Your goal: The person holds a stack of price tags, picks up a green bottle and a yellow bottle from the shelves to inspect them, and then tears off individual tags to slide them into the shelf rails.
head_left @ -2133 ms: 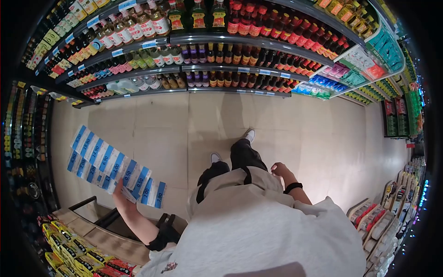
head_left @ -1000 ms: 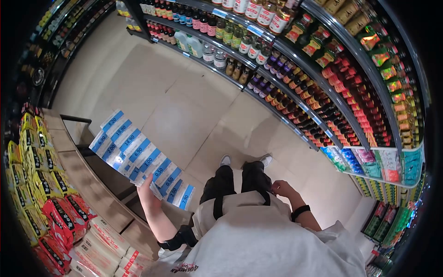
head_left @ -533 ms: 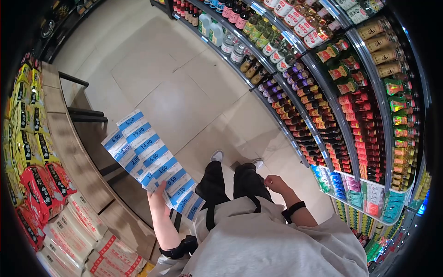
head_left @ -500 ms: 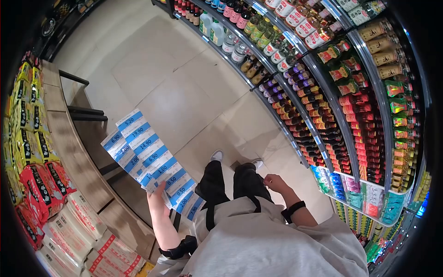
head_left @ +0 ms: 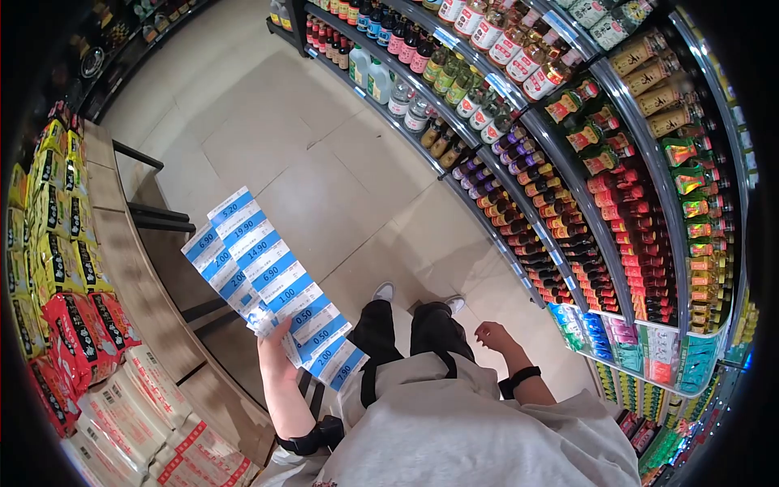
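Observation:
Gripped by its lower edge, a fan of overlapping price label sheets (head_left: 272, 272) is in my left hand (head_left: 274, 345). The labels are banded blue and white, with printed prices such as 5.20, 19.90 and 0.50. My thumb lies over the front of the sheets; the fingers behind are hidden. My right hand (head_left: 497, 338) hangs beside my right leg, holding nothing, its fingers loosely bent and slightly apart. It touches no shelf. A dark band circles each wrist.
Curved shelves of bottles (head_left: 552, 203) rise on the right, with bagged goods (head_left: 625, 345) at their near end. To the left a wooden display table (head_left: 122, 243) on dark legs carries yellow and red packets (head_left: 81, 333) and white-wrapped packs (head_left: 122, 410). A tiled floor (head_left: 284, 162) runs between.
The view has shifted slightly, and the shelves sit a little further left and lower. My right hand has swung slightly outward from my leg. The sheets stay in my left hand.

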Demonstrator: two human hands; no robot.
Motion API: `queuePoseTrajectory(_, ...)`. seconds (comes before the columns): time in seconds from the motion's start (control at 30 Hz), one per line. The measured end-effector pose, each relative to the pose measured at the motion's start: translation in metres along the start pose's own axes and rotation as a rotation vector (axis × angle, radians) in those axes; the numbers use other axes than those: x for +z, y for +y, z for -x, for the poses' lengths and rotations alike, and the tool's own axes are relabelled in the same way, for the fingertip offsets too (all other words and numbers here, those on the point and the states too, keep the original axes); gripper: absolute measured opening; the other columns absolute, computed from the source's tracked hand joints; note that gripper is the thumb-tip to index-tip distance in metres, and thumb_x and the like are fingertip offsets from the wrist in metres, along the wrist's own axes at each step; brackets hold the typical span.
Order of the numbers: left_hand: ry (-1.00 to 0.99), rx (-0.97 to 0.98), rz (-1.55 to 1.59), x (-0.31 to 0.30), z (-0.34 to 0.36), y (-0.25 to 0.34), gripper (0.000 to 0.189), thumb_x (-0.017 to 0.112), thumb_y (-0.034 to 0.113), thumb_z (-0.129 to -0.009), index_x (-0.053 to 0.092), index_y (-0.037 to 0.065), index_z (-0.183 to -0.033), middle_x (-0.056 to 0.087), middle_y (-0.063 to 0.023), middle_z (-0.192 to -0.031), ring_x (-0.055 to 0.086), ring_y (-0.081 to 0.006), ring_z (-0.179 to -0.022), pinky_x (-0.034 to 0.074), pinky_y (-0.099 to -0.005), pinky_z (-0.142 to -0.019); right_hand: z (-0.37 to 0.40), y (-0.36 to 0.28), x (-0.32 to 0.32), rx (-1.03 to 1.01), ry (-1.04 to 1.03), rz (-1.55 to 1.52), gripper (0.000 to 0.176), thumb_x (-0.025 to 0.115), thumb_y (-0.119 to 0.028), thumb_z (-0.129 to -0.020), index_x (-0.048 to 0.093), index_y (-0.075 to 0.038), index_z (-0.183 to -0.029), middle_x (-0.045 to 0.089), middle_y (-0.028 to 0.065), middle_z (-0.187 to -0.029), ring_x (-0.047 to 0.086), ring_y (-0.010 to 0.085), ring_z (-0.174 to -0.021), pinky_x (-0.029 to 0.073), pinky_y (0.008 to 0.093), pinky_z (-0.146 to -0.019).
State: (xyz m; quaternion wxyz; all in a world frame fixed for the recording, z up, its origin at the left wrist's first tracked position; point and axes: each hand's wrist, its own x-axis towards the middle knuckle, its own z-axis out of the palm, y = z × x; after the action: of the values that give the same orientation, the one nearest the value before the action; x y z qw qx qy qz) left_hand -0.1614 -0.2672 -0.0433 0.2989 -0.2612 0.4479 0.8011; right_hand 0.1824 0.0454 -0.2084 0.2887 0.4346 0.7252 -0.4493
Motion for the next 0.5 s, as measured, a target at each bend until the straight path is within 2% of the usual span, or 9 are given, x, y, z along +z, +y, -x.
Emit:
queuePoseTrajectory(0.1,-0.031,0.014,-0.03,0.003,-0.001,0.001,0.041,0.049,-0.004,-0.076,0.041,-0.002,-0.116,0.053,-0.0165,-0.107,0.056,-0.0291,-0.095,0.05,-0.0404,-0.077,0.009,0.011,0.002,0.053,0.033,-0.058,0.016,0.053,-0.014,-0.073,0.061,-0.003,-0.082,0.062,0.0105,-0.069,0.06,0.019,-0.058,0.049,0.0294,-0.056)
queuePoseTrajectory(0.17,-0.05,0.019,-0.043,0.006,-0.001,0.003,0.041,0.049,-0.005,-0.076,0.042,-0.002,-0.116,0.053,-0.0163,-0.107,0.056,-0.0286,-0.094,0.05,-0.0399,-0.077,0.011,0.017,0.005,0.079,0.021,-0.048,0.016,0.05,-0.016,-0.079,0.059,-0.004,-0.085,0.061,0.007,-0.07,0.059,0.0143,-0.058,0.048,0.026,-0.048)
queuePoseTrajectory(0.5,-0.161,-0.012,-0.122,0.02,0.003,0.011,0.039,0.047,-0.004,-0.077,0.042,-0.003,-0.116,0.054,-0.0162,-0.105,0.057,-0.0287,-0.092,0.051,-0.0394,-0.076,0.037,0.026,0.026,0.018,0.112,-0.13,0.016,0.05,-0.017,-0.08,0.058,-0.005,-0.087,0.061,0.0065,-0.071,0.059,0.0137,-0.059,0.048,0.0259,-0.048)
